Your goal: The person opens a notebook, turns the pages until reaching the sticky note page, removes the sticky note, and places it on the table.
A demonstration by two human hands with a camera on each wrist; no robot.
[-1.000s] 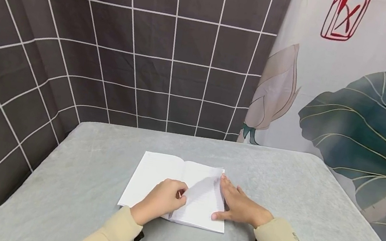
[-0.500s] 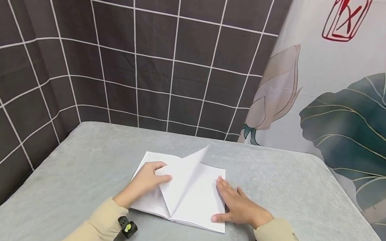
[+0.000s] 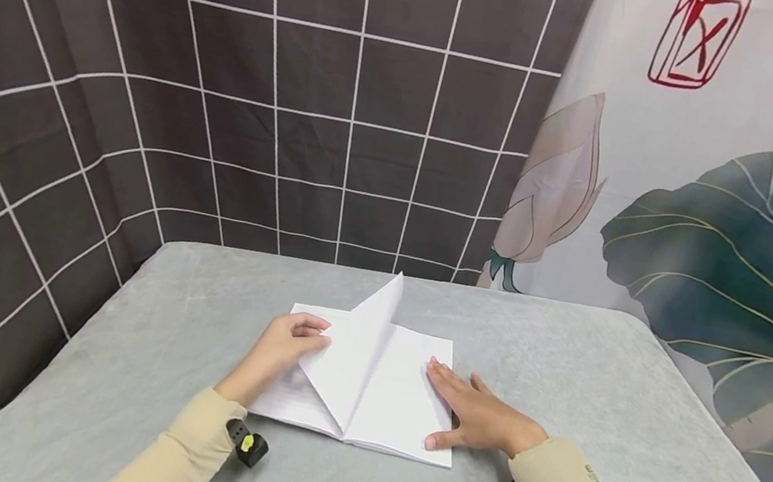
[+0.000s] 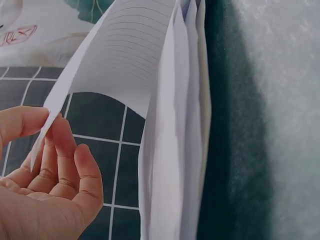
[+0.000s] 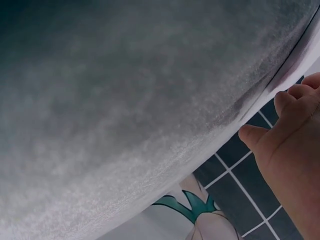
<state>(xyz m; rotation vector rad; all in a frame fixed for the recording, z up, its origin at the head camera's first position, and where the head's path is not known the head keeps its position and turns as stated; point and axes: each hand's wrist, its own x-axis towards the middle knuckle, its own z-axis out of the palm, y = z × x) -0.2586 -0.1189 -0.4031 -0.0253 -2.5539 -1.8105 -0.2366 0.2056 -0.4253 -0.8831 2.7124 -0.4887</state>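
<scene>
An open notebook (image 3: 405,396) with white lined pages lies on the table. One page (image 3: 348,353) stands lifted from its middle, its far corner pointing up. My left hand (image 3: 278,350) pinches this page's edge between thumb and fingers, over the notebook's left half. In the left wrist view the thumb and fingers of the left hand (image 4: 55,175) grip the sheet (image 4: 125,60), and its ruled lines show. My right hand (image 3: 481,412) rests with straight, spread fingers on the right page near its outer edge. The right wrist view shows only part of the right hand (image 5: 290,140).
A grey cloth covers the table (image 3: 565,362) around the notebook. Behind it hangs a dark curtain (image 3: 304,135) with a white grid, beside a pale curtain (image 3: 617,126) with a leaf and flower print. A black band (image 3: 248,444) sits at the left wrist.
My left hand moved from the notebook's middle to its left side, lifting the page and drawing it leftward. My right hand slid slightly inward on the right page.
</scene>
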